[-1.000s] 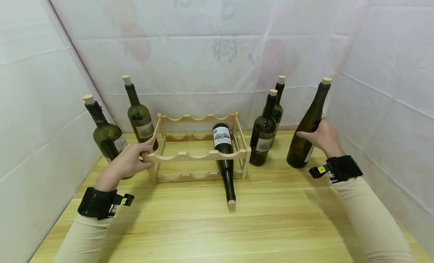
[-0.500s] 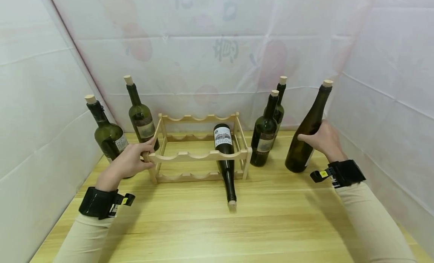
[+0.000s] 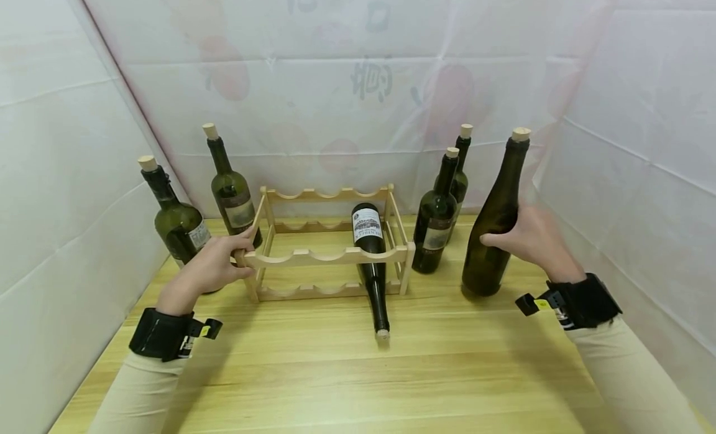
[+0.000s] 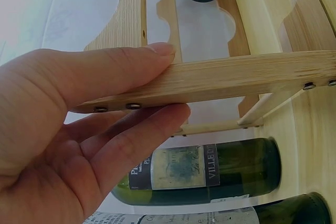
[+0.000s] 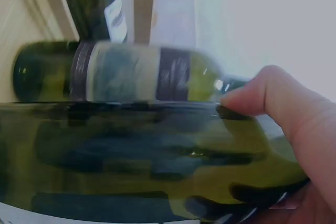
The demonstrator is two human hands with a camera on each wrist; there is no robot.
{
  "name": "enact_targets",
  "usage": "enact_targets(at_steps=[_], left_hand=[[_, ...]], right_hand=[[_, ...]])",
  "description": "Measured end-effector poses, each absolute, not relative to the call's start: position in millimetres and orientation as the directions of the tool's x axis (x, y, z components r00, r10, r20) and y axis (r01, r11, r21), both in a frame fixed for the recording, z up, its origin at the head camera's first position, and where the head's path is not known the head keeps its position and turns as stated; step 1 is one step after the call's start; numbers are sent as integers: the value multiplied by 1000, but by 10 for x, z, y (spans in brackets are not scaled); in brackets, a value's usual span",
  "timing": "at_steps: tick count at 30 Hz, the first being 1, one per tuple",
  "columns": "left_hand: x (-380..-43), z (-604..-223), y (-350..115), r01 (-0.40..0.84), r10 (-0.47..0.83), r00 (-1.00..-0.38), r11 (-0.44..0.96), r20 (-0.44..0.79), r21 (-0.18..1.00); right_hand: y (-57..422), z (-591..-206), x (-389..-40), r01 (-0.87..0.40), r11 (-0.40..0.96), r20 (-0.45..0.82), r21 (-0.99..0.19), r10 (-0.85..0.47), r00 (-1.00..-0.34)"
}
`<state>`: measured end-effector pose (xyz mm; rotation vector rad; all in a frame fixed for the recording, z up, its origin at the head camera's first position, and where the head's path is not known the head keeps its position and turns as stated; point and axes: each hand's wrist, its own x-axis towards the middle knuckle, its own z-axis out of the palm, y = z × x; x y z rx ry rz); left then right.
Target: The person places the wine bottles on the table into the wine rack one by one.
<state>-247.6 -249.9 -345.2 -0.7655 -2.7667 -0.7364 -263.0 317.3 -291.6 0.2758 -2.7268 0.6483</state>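
Note:
My right hand [image 3: 534,240] grips a dark green wine bottle [image 3: 492,235] round its body, thumb across the near side. The bottle leans slightly right, and a cork closes its neck. In the right wrist view the held bottle [image 5: 131,156] fills the lower half. With thumb and fingers my left hand [image 3: 215,266] pinches the front left corner of a wooden wine rack [image 3: 324,257]. The left wrist view shows the thumb above the rack's side bar [image 4: 236,80] and fingers below. One dark bottle [image 3: 369,235] lies in the rack's right slot, its corked neck toward me.
Two corked bottles, a front one [image 3: 179,226] and a rear one [image 3: 232,194], stand left of the rack. Another pair stands to its right, a nearer bottle [image 3: 435,219] and a farther one [image 3: 460,182]. White cloth [image 3: 335,110] encloses the wooden table [image 3: 335,372].
My right hand has brought its bottle toward me and a little left, away from the back cloth. The left hand and the rack have stayed in place.

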Motion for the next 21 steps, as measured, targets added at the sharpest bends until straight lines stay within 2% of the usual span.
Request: enact_targets(at_steps=[9,16,21], left_hand=[[-2469,-3435,-2494,530,439,-847,740,300,413],[-2470,-3432,-2498,516,432,-856,746,284,421],[-2471,-3439,-2500,514,432,-857,745,280,424]], right_hand=[[2889,-2782,-2344,-363,860,294,-358,-266,-918],[2674,-2712,-2176,-513,806,359,-295,-404,-842],[2547,-2689,-2065,-558,768,321,-314,-468,-824]])
